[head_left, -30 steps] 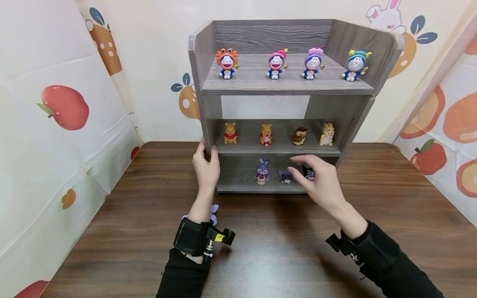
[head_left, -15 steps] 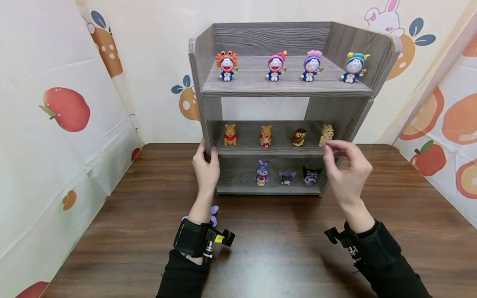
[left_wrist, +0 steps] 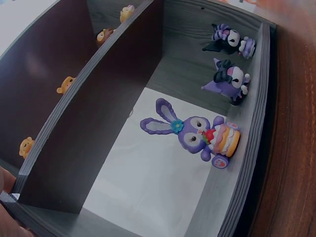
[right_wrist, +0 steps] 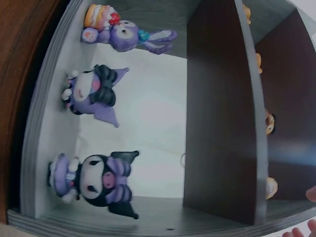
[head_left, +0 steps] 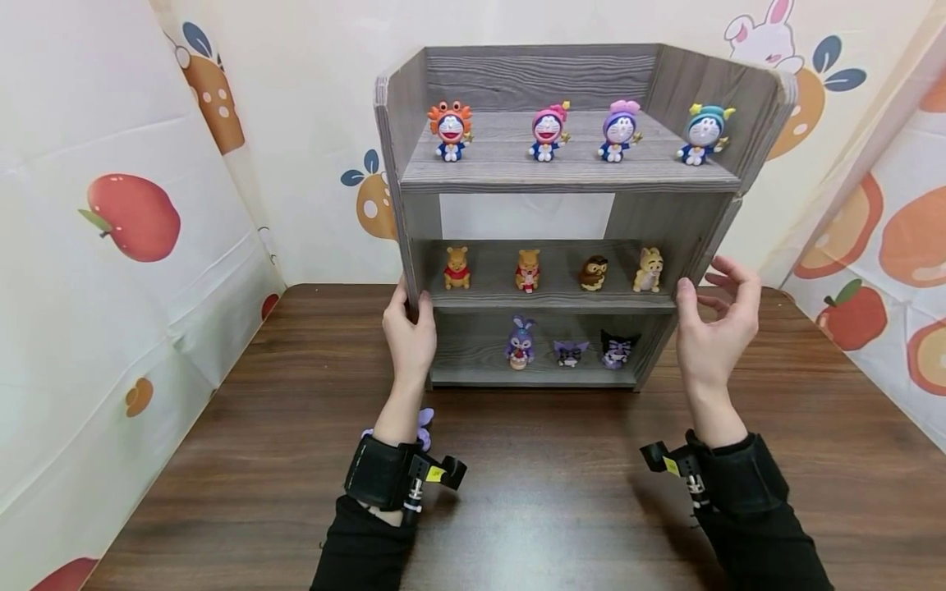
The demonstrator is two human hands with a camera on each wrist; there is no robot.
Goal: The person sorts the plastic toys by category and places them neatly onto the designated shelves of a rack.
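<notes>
A grey wooden display shelf (head_left: 569,182) stands on the table with figurines on its three levels. My left hand (head_left: 409,332) grips its left side panel, thumb on the front edge. My right hand (head_left: 717,324) is at the right side panel, thumb by the front edge and fingers curled round the outside. On the bottom level stand a purple rabbit figurine (left_wrist: 192,133) holding a cake, a purple figurine with a black bow (right_wrist: 91,94), and a black-hooded figurine (right_wrist: 98,180). Behind my left wrist a purple object (head_left: 424,428) is mostly hidden.
Several blue-and-white cat figurines (head_left: 547,131) in hats line the top level. Two yellow bears (head_left: 456,268), an owl (head_left: 594,272) and a pale yellow animal figurine (head_left: 649,270) sit on the middle one. Fruit-patterned cloth (head_left: 310,123) hangs around the brown table (head_left: 532,492).
My right hand has moved right, from in front of the bottom level to the shelf's right side panel. My left hand has stayed on the left panel; the figurines keep their places.
</notes>
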